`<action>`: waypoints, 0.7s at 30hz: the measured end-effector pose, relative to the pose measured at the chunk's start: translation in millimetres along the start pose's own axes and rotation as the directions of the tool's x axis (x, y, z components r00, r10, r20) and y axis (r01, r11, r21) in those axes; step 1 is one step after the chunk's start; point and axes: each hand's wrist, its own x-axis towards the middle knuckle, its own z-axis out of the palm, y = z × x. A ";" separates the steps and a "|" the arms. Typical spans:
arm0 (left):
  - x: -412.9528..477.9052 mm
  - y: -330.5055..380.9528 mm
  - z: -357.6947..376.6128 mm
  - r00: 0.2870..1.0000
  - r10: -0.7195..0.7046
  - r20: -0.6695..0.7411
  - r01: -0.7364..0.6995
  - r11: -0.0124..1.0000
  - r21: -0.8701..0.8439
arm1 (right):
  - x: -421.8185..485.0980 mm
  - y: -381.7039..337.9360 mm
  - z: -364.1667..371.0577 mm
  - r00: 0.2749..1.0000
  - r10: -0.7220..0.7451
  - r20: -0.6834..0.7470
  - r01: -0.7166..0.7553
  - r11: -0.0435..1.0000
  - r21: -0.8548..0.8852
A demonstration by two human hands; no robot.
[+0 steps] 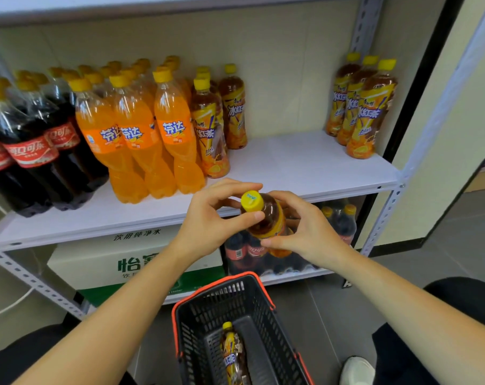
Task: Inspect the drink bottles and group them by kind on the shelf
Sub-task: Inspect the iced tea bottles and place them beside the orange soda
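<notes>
Held bottle: an iced tea bottle (266,215) with a yellow cap, tilted with the cap toward the camera, held in front of the shelf edge, above the basket.
Left hand: the left hand (216,218) wraps the neck just below the cap, thumb pressed on the near side, fingers curled over the far side.
Right hand: the right hand (302,226) closes on the bottle's body lower down, thumb at the label, fingers curled behind it.
Shelf: a white shelf (305,165) on a grey perforated metal frame; its middle part is bare.
Cola group: dark cola bottles (32,151) with red labels stand at the left end.
Orange soda group: orange soda bottles (141,134) stand just right of the cola, in rows running back.
Iced tea, middle: a few iced tea bottles (216,126) stand touching the orange soda's right side.
Iced tea, right: three more iced tea bottles (363,107) stand at the right end, well apart from the middle ones.
Basket: a black basket (235,309) with a red rim sits on the floor below the hands; one iced tea bottle (233,354) lies inside.
Lower shelf: a white and green water carton (130,262) and a wrapped cola pack (338,220).
</notes>
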 end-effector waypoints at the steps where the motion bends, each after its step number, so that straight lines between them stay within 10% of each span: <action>1: -0.6 1.5 0.9 1.000 0.030 -0.011 -0.029 0.999 0.034 | -0.9 -0.2 -0.6 1.000 -0.008 -0.012 0.008 1.000 -0.008; 6: -1.0 6.3 5.1 0.984 0.164 -0.066 -0.149 0.969 0.196 | -3.0 -2.2 -0.7 0.997 -0.053 -0.063 0.047 0.994 -0.094; 16: 6.0 2.9 6.2 0.970 -0.237 -0.050 0.226 0.960 -0.167 | 0.0 1.6 -2.4 0.997 -0.056 -0.048 0.046 0.981 -0.189; 21: 7.6 1.2 5.5 0.976 -0.216 -0.040 0.203 0.956 -0.210 | 4.8 -1.1 -10.8 0.999 -0.013 -0.051 0.007 0.993 -0.117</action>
